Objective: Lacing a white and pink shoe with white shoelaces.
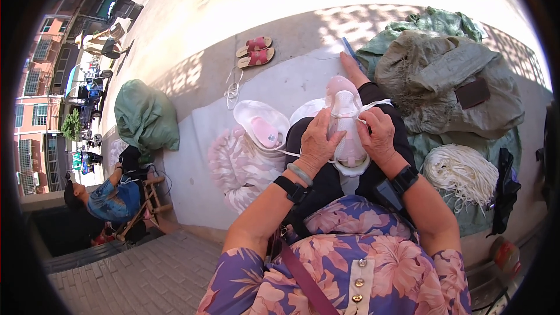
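Observation:
A pink and white sneaker (351,131) rests across my lap, its pink toe pointing away from me. My left hand (318,140) grips its left side, with the thumb pressed on top near the tongue. At the right side of the shoe, my right hand (379,136) pinches close to the eyelets. It holds the white shoelace (378,105), whose loose end loops beyond the fingers. The exact spot between my right fingertips is hidden. Just left of my knee sits another white shoe (262,125) with a pink insole, beside a stack of pink and white shoes (239,169).
A bundle of white laces (461,172) lies to my right on green cloth. Large sacks (449,81) stand at the far right, with a dark wallet-like item (473,93) on top. Red sandals (256,52) lie ahead. Another person (111,198) sits at left beside a green sack (146,114).

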The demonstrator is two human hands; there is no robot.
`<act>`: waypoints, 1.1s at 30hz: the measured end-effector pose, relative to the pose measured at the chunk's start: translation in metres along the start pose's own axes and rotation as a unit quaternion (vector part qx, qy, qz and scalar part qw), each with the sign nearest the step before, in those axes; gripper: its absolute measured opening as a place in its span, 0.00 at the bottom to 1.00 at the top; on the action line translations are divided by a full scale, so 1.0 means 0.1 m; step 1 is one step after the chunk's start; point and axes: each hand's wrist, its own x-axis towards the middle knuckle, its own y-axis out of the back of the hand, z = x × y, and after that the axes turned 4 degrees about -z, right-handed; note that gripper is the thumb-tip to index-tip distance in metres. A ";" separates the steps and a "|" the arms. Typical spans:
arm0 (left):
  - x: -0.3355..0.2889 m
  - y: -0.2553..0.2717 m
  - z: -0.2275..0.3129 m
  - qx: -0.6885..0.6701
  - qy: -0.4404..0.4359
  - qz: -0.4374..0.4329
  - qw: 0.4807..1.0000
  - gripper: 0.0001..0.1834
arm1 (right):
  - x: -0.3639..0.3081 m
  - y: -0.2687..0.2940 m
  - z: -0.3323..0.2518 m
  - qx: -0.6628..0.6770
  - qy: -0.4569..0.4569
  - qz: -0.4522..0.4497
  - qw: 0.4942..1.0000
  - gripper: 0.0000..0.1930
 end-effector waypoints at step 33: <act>0.20 0.19 -0.01 0.115 0.054 -0.171 0.977 0.13 | 0.19 -0.37 -0.12 -0.045 -0.078 -0.103 0.991 0.31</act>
